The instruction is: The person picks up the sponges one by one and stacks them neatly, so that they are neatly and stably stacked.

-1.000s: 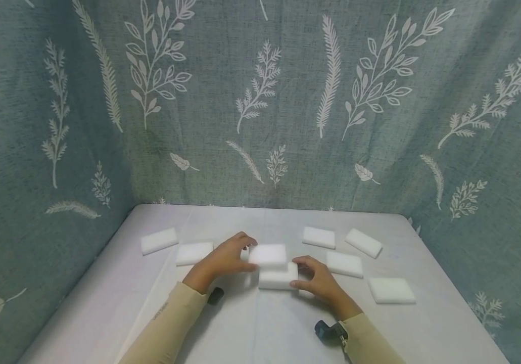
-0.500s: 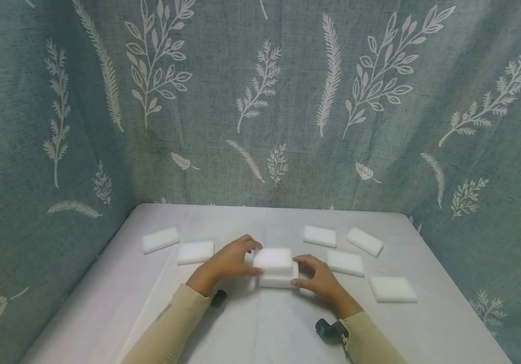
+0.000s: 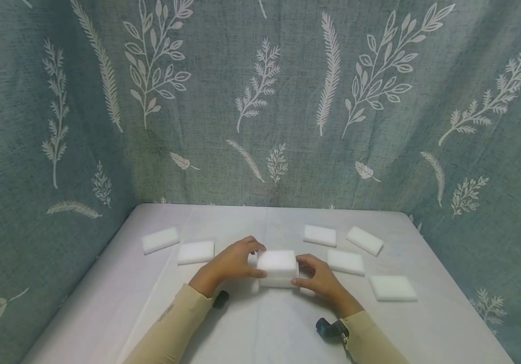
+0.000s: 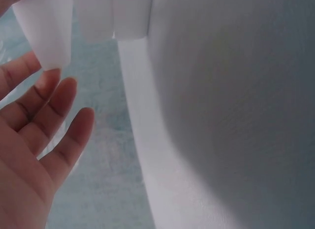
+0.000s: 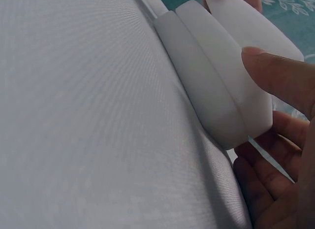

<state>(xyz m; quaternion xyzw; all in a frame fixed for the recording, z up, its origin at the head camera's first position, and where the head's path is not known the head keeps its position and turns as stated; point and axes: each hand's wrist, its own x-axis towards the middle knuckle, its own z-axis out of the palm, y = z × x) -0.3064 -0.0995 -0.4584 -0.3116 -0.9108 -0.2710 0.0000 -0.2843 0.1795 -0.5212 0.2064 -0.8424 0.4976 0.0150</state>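
Observation:
Two white sponges, a lower one (image 5: pixel 197 81) and an upper one (image 5: pixel 226 66), lie stacked flat at the table's middle. Just over them, my left hand (image 3: pixel 233 264) grips a third white sponge (image 3: pixel 276 260) by its left end, between thumb and fingers. In the right wrist view this held sponge (image 5: pixel 256 27) tilts against the stack; whether it touches cannot be told. My right hand (image 3: pixel 318 278) holds the stack's right end, thumb on the near side and fingers behind. The left wrist view shows the held sponge (image 4: pixel 47 34) beside the stack's ends (image 4: pixel 132 17).
On the white table (image 3: pixel 224 328), two loose sponges lie to the left, one farther out (image 3: pixel 160 240) and one closer (image 3: pixel 196 252). Several more lie to the right, including a back one (image 3: pixel 320 235) and a near one (image 3: pixel 393 288). A patterned curtain (image 3: pixel 215 151) closes off the back and sides.
My left hand has brought its sponge rightward and slightly nearer, from the stack's back left to over it. The right hand has stayed at the stack's right end.

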